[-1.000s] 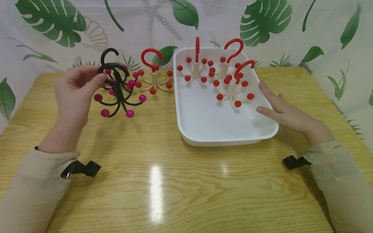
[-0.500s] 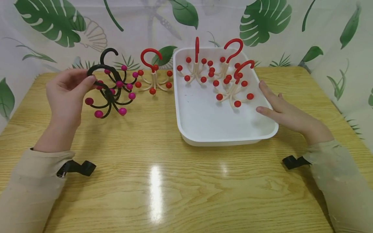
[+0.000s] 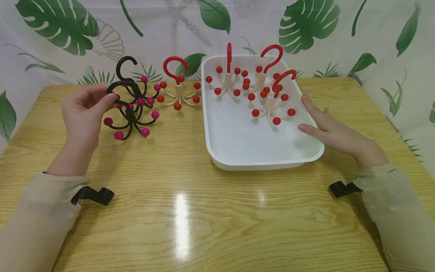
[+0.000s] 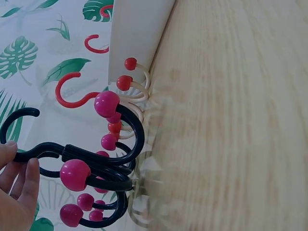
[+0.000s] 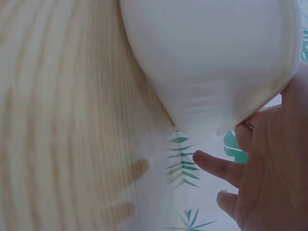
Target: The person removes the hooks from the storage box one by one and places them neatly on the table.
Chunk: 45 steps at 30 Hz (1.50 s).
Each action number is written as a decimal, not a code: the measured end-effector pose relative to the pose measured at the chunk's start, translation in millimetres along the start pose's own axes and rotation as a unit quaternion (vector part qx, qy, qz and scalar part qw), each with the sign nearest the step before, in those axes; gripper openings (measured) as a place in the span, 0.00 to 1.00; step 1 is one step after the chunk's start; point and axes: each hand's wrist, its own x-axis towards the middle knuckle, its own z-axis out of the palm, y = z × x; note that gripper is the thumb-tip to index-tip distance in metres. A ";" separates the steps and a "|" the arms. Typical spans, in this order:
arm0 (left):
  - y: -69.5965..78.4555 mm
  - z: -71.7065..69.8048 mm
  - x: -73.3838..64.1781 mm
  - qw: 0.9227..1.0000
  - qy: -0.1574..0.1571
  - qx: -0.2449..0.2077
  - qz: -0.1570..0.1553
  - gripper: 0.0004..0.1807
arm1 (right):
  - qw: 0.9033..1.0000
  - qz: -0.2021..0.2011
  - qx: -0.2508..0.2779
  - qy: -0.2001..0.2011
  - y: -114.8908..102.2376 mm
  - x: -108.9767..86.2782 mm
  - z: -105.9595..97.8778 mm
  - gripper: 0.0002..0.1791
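On the left, my left hand (image 3: 83,115) pinches the curved top of a black claw hook hanger (image 3: 130,115) with pink ball tips between thumb and fingers. A second black hanger (image 3: 126,68) of the same kind stands right behind it, partly covered. Seen from the left wrist, the two black hangers (image 4: 94,159) overlap, their pink balls close above the tabletop. My right hand (image 3: 334,132) rests at the right rim of a white tray (image 3: 265,165), thumb over the edge and fingers fairly straight. The right wrist view has the hand (image 5: 269,178) beside the tray's outer wall (image 5: 207,62).
Three cream hangers with red hooks and red balls stand in the tray; the front one (image 3: 269,109) leans. Another red-hooked hanger (image 3: 178,88) stands on the wooden table (image 3: 217,219), between the black hangers and the tray. A leaf-patterned cloth (image 3: 251,22) hangs behind.
My left hand and the held black hanger have shifted left, then slightly back to the right and lower. The right hand and the tray stay put.
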 end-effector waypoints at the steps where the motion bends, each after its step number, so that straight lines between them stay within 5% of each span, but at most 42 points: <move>1: -0.8 -0.2 -0.1 1.000 -0.001 -0.001 0.001 0.14 | 1.000 0.000 0.000 0.000 0.3 0.2 0.0 0.41; 41: -10.5 -7.2 -5.9 0.999 0.012 -0.030 -0.007 0.15 | 1.000 0.011 0.005 0.000 -1.2 -0.6 0.6 0.41; 45: -9.9 -6.1 -6.1 1.000 0.025 -0.006 -0.003 0.14 | 1.000 0.011 0.007 -0.001 -1.9 -1.0 0.4 0.41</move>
